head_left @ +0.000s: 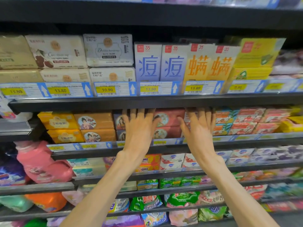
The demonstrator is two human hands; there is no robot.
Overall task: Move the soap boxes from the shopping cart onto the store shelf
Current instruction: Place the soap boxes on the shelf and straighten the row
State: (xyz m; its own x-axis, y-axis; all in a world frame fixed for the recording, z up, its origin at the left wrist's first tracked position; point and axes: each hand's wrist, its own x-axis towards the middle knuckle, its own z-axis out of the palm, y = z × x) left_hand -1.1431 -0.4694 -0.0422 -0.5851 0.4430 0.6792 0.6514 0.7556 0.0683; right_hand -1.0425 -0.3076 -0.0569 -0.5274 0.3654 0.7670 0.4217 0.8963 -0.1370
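Both my hands reach into the second shelf (105, 153) from the top. My left hand (138, 128) has its fingers spread in front of stacked purple soap boxes (119, 122). My right hand (199, 126) is spread just right of two stacked red soap boxes (170, 118), which sit between the hands. Neither hand holds anything that I can see; the fingertips go under the shelf above. Orange soap boxes (95, 122) and yellow ones (57, 120) lie to the left. No shopping cart is in view.
The shelf above (147, 102) carries tall blue and yellow boxes (173, 63) behind price tags. Red and blue boxes (246, 122) fill the right of the second shelf. A pink detergent bottle (41, 163) stands at lower left. Bagged goods (182, 199) fill the lower shelves.
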